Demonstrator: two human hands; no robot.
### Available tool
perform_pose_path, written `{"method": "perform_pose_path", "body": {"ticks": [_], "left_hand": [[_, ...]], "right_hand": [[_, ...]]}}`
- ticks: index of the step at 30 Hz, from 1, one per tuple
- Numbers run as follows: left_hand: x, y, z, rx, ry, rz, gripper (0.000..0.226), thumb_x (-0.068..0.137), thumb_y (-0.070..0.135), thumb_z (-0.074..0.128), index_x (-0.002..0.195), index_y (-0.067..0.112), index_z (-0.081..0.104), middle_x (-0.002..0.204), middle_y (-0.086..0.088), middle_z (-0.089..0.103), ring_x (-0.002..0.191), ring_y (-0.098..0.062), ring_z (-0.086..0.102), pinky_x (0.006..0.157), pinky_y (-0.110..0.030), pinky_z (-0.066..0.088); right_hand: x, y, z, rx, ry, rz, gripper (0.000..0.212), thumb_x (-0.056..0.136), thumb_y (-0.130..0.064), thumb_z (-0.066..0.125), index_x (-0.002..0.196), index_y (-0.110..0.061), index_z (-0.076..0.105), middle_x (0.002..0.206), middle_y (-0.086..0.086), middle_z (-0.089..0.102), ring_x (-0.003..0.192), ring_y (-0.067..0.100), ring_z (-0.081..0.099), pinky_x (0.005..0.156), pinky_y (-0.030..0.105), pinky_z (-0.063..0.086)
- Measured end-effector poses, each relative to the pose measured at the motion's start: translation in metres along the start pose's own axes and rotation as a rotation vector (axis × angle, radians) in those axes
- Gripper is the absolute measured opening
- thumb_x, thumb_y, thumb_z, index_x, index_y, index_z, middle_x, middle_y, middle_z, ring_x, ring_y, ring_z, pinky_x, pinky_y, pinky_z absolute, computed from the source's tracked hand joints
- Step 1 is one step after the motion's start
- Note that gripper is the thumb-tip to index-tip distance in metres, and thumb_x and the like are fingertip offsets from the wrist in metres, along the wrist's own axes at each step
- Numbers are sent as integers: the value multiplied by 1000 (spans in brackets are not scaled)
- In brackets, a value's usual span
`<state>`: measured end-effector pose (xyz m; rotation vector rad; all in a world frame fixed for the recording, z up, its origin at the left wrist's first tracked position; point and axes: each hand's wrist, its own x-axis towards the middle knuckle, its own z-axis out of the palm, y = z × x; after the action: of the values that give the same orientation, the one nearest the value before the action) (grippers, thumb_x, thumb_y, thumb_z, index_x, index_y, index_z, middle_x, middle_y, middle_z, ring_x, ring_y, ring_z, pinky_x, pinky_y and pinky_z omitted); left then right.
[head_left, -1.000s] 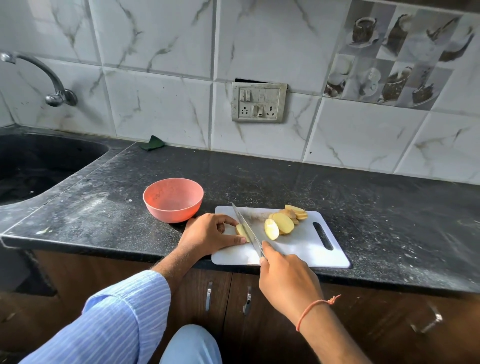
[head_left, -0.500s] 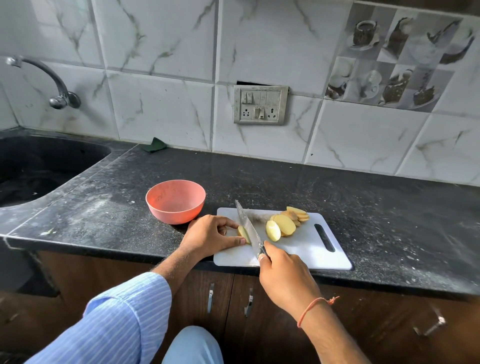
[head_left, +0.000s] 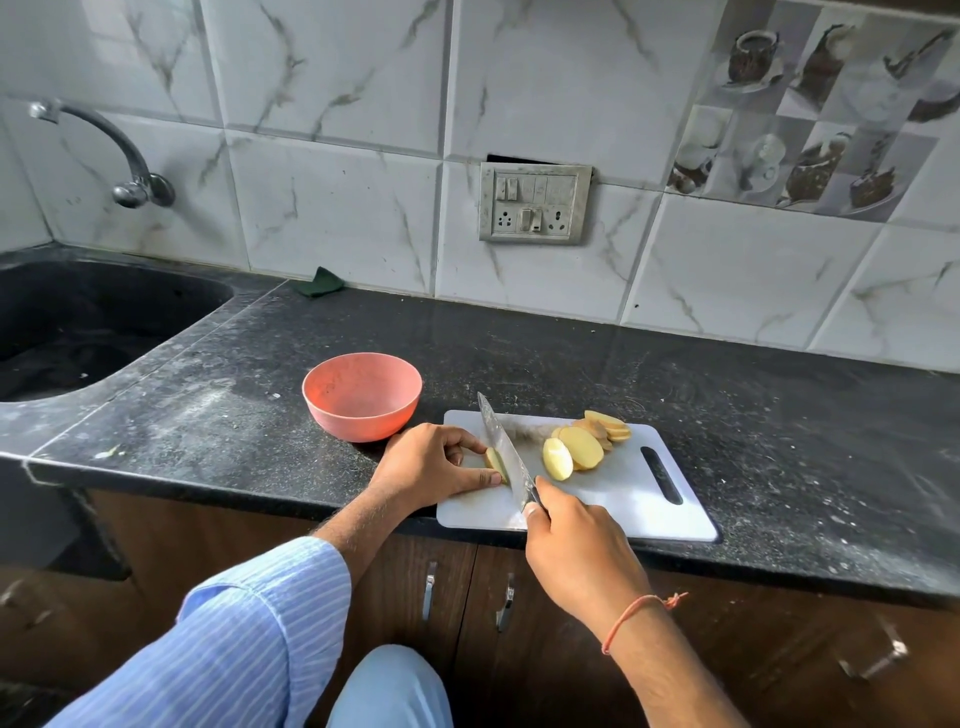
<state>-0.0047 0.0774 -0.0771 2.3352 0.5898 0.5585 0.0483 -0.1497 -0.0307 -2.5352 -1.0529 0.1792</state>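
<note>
A white cutting board (head_left: 623, 499) lies at the front edge of the black counter. My left hand (head_left: 426, 465) pinches a small end piece of potato (head_left: 493, 462) on the board's left side. My right hand (head_left: 576, 556) grips the handle of a knife (head_left: 501, 447), whose blade stands right against that piece, tip pointing away from me. Several cut potato slices (head_left: 582, 447) lie in a row on the board to the right of the blade.
An empty pink bowl (head_left: 362, 395) stands just left of the board, behind my left hand. A dark sink (head_left: 78, 332) with a tap (head_left: 130, 171) is at far left. A green scrub pad (head_left: 317, 283) lies by the wall. The counter (head_left: 779, 415) stretches right.
The knife blade has lifted and tilted up slightly at the tip beside the potato piece. My left hand still holds the same piece. The slices have not moved.
</note>
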Motion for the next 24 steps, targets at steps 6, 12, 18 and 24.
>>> {"method": "perform_pose_path", "body": {"ticks": [6, 12, 18, 24], "left_hand": [[-1, -2, 2, 4, 24, 17, 48, 66, 74, 86, 99, 40, 78, 58, 18, 53, 52, -2, 46, 53, -26, 39], [1, -3, 2, -7, 11, 13, 46, 66, 75, 85, 97, 42, 78, 57, 20, 53, 53, -2, 46, 54, -27, 40], [1, -1, 2, -4, 3, 9, 45, 68, 71, 87, 98, 40, 80, 54, 23, 53, 51, -2, 45, 53, -25, 36], [0, -1, 2, -27, 4, -9, 43, 67, 69, 88, 96, 40, 78, 56, 22, 55, 51, -1, 46, 54, -23, 36]], "right_hand": [[-2, -7, -1, -60, 24, -7, 51, 111, -41, 33, 160, -29, 35, 130, 2, 69, 118, 24, 63, 92, 41, 57], [-2, -10, -4, -71, 9, -6, 50, 111, -38, 33, 160, -27, 35, 128, 3, 69, 115, 22, 64, 88, 38, 56], [8, -24, -7, -95, -5, 13, 29, 109, -33, 36, 131, -25, 54, 117, 7, 71, 107, 29, 66, 85, 43, 57], [-11, -15, -6, -176, 12, -39, 42, 110, -36, 33, 151, -29, 41, 115, 4, 70, 108, 27, 66, 83, 42, 58]]}}
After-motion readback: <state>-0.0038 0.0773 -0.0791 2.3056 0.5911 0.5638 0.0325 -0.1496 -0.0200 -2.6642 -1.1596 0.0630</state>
